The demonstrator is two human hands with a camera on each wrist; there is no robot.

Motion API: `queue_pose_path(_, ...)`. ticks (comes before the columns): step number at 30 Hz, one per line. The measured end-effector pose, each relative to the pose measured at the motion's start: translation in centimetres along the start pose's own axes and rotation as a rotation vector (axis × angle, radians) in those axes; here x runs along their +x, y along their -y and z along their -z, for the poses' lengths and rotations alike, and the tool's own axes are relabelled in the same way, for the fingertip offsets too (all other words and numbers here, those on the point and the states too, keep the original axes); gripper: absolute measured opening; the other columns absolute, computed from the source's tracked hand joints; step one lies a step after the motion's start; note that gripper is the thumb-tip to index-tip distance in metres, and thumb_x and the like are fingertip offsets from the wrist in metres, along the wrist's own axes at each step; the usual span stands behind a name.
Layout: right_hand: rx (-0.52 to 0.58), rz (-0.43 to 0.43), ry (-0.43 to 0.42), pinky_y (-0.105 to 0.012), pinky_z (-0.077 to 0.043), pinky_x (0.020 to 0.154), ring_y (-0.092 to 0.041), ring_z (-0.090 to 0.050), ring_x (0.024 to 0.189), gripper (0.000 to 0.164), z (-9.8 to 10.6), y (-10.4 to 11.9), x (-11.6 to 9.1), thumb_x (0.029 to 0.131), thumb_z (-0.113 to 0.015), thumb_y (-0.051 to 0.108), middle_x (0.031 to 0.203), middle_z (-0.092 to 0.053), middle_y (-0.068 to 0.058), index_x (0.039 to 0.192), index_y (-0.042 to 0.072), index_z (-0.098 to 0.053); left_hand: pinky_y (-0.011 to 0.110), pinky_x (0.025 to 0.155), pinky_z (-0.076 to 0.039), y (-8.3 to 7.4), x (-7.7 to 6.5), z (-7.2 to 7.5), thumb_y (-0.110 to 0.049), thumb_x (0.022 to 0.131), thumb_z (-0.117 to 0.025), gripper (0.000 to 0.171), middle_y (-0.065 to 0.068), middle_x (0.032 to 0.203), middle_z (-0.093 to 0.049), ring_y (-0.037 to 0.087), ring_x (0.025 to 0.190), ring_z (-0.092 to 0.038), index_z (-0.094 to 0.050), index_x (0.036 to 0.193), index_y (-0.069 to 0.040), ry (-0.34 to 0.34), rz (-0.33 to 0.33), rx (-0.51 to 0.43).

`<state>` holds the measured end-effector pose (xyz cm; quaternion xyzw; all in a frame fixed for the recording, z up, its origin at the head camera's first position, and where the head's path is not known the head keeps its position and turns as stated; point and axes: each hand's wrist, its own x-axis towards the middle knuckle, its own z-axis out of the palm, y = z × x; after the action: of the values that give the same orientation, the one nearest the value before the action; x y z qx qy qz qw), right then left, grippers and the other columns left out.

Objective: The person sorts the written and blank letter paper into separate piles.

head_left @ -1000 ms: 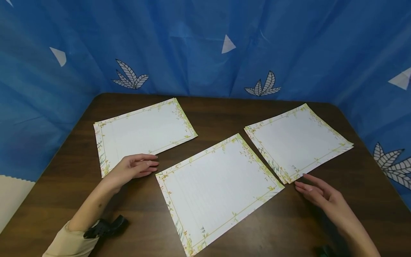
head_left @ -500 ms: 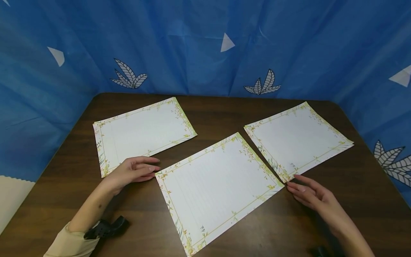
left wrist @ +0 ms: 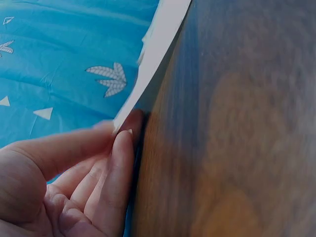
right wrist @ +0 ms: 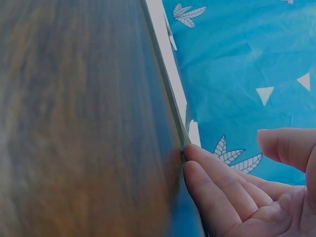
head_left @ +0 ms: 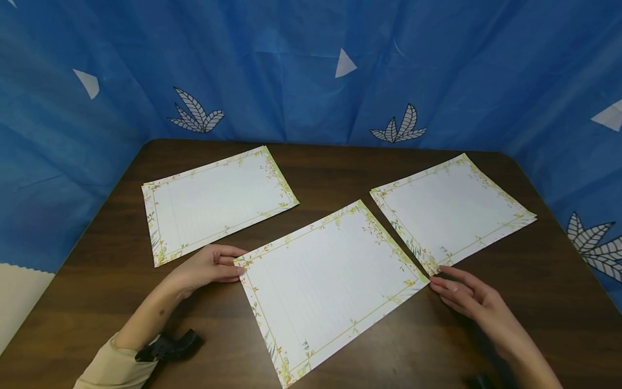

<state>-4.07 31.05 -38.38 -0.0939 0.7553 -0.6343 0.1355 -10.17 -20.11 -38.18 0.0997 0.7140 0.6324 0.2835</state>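
Observation:
A white sheet of paper with a printed leaf-and-flower border lies slantwise at the middle front of the table. My left hand pinches its left corner, thumb against fingers; the left wrist view shows the paper edge running up from that pinch. At the sheet's right corner, my right hand touches with its fingertips. In the right wrist view the thumb stands apart from those fingers, beside the paper edge.
Similar bordered sheets lie at the back left, apparently stacked, and a small stack lies at the right, close to my right fingertips. The dark wooden table ends at a blue patterned curtain. A black wrist mount sits on my left forearm.
My left hand has moved right and slightly nearer, from beside the middle sheet to gripping its corner. My right hand has slid left to that sheet's right corner. The sheets stay put.

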Motion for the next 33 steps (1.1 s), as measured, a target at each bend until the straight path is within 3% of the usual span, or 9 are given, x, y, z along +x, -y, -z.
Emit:
queue_pose_path(11, 0.08, 0.011, -0.048, -0.031, -0.049, 0.083, -0.018, -0.061, 0.103, 0.04, -0.5, -0.6, 0.1, 0.099, -0.044, 0.001, 0.114, -0.062, -0.008, 0.135, -0.011, -0.034, 0.034, 0.079, -0.051, 0.4, 0.0, 0.0, 0.001, 0.09, -0.059, 0.049, 0.008, 0.085, -0.066, 0.017, 0.086, -0.065, -0.035, 0.126, 0.023, 0.021, -0.008, -0.043)
queue_pose_path(22, 0.144, -0.028, -0.037, -0.031, -0.05, 0.081, -0.018, -0.062, 0.101, 0.04, -1.5, -0.9, 0.6, 0.096, -0.048, -0.003, 0.108, -0.064, -0.007, 0.135, -0.003, -0.042, 0.033, 0.079, -0.051, 0.7, 0.2, 0.2, 0.0, 0.09, -0.06, 0.048, 0.007, 0.09, -0.066, 0.016, 0.086, -0.064, -0.036, 0.124, 0.023, 0.025, -0.008, -0.07)
queue_pose_path(33, 0.16, -0.136, -0.105, -0.033, -0.052, 0.075, -0.02, -0.066, 0.089, 0.037, -2.3, -1.0, 1.1, 0.093, -0.055, 0.0, 0.097, -0.067, -0.011, 0.125, -0.015, -0.041, 0.035, 0.079, -0.051, 1.3, 0.5, 0.4, -0.002, 0.089, -0.062, 0.044, 0.009, 0.091, -0.065, 0.018, 0.086, -0.065, -0.041, 0.121, 0.021, 0.031, -0.01, -0.079)
